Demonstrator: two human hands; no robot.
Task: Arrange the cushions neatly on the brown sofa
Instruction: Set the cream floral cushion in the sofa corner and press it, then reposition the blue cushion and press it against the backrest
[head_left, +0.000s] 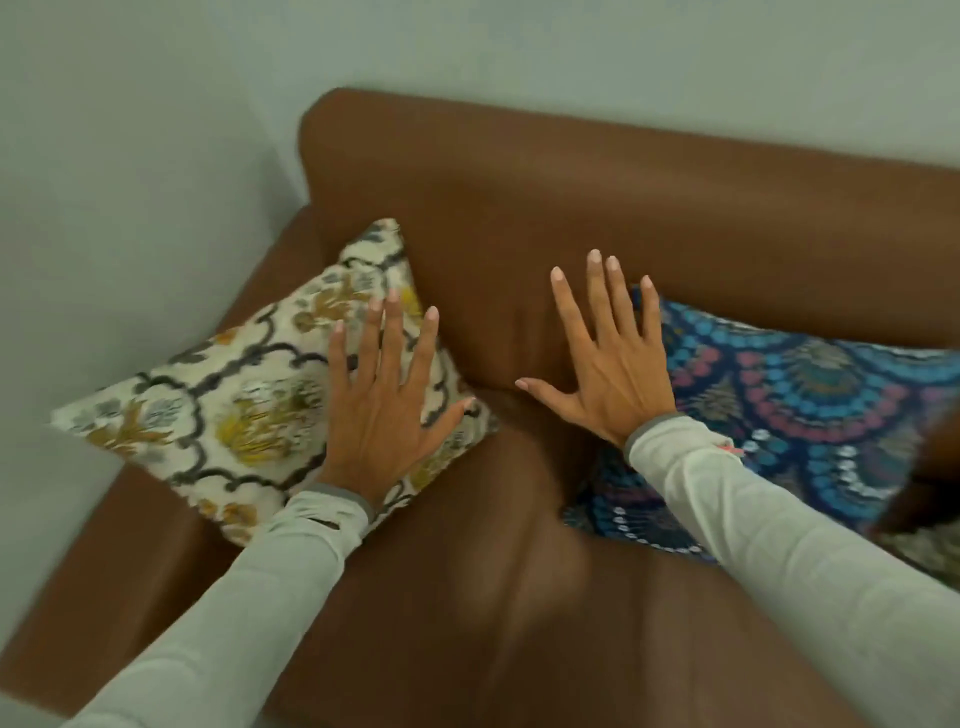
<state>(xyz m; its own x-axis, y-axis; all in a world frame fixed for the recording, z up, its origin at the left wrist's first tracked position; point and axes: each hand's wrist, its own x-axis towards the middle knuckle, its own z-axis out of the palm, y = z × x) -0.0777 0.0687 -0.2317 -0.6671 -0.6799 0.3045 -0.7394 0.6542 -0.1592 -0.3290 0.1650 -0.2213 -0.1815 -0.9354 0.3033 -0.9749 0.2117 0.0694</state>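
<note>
Head view: brown leather sofa fills most of frame, pale wall behind it. Cream square cushion with yellow floral and grey lattice print sits in sofa's corner by the armrest, tilted like a diamond, one corner pointing up against the backrest. Left hand lies palm-down over this cushion's near edge, fingers spread and straight, nothing gripped; whether the palm actually presses the fabric, cannot tell. Dark blue cushion with blue, pink and white dotted arc pattern lies on the seat just beyond the little-finger side of the right hand. Right hand flat, fingers fanned and released, fingertips over the bare backrest, thumb pointing toward the left hand; heel of hand and grey sleeve overlap the blue cushion's edge. Bare seat leather shows between the two thumbs; the cushions are apart. Motion blur on lower seat. Another patterned piece at right edge, too cropped to identify.
</note>
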